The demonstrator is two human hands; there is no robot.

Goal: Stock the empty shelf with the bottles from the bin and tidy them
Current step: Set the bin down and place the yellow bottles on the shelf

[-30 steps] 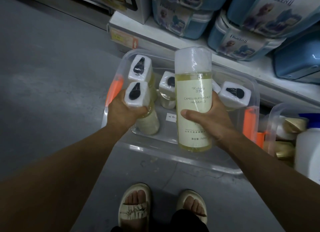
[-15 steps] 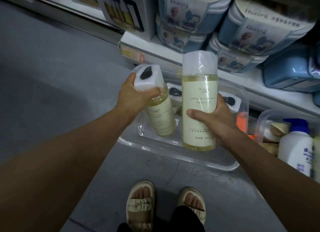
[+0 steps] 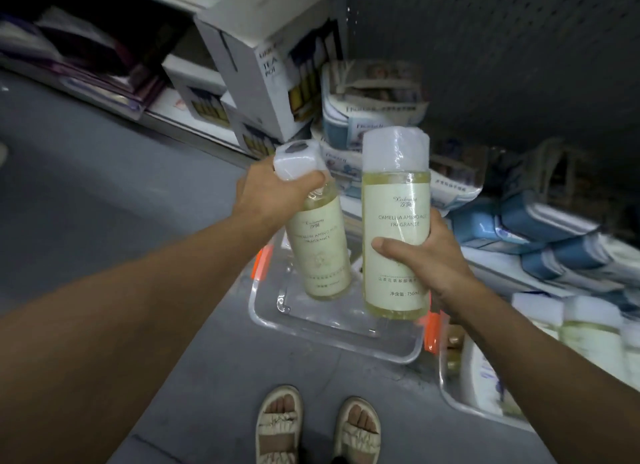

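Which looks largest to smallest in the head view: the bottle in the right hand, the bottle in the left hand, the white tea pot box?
1. White tea pot box
2. Bottle in the right hand
3. Bottle in the left hand
The box stands farther away, so its true size is unsure.

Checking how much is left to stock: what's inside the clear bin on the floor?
The clear bin shows only bare bottom nearest the person. The two held bottles cover its far part, so remaining stock is hidden.

1. Both hands are full: the left hand (image 3: 273, 197) grips a small bottle (image 3: 320, 245); the right hand (image 3: 424, 256) grips a large bottle (image 3: 394, 221).
2. Ahead, white boxes (image 3: 263, 79) and blue packs (image 3: 540, 228) crowd the shelf (image 3: 491, 266).
3. The grey floor (image 3: 104, 193) at left lies open; the clear bin (image 3: 332, 332) sits below.
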